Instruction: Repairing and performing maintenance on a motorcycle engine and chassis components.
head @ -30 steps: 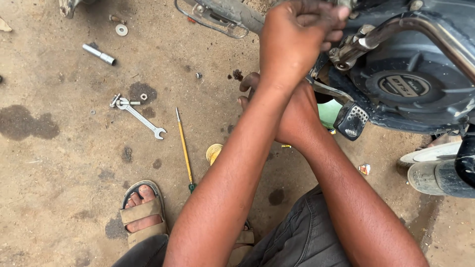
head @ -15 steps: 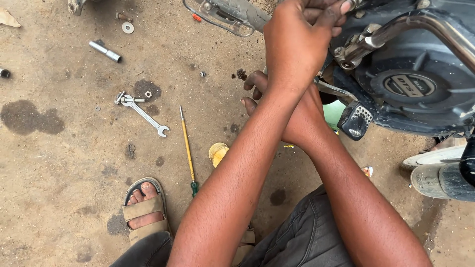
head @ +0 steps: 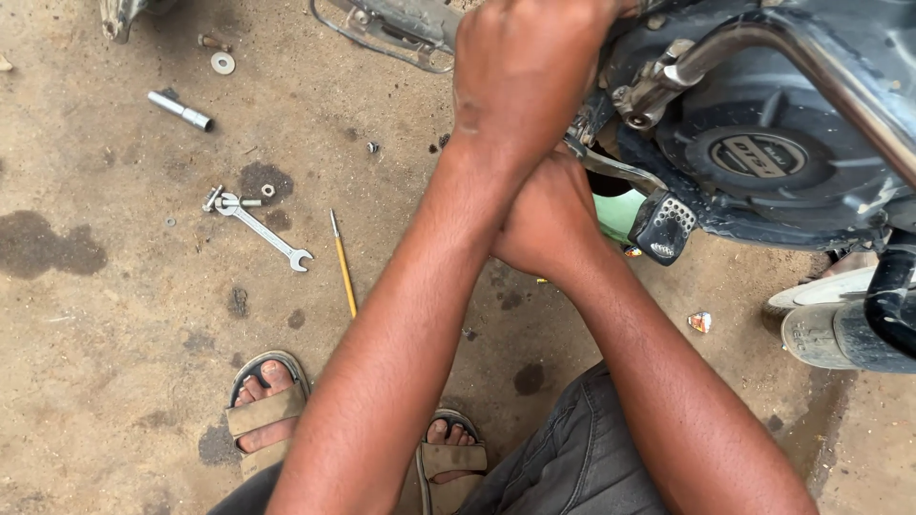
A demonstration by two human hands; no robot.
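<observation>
Head view: the left hand (head: 530, 76) and right hand (head: 549, 219), forearms crossed, reach into the dark grey metal motorcycle engine (head: 763, 143). Whether either hand is closed or open cannot be told. A silver open-ended steel spanner (head: 262, 229) and a thin yellow-handled screwdriver (head: 343, 262) lie apart on the dirt floor (head: 114, 315).

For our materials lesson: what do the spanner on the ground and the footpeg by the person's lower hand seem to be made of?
Spanner: bare steel, probably; it looks silvery and slightly shiny against the dirt.
Footpeg: dark body, possibly rubber over metal; its end face shows a pale studded pattern. The look leaves this open.
</observation>
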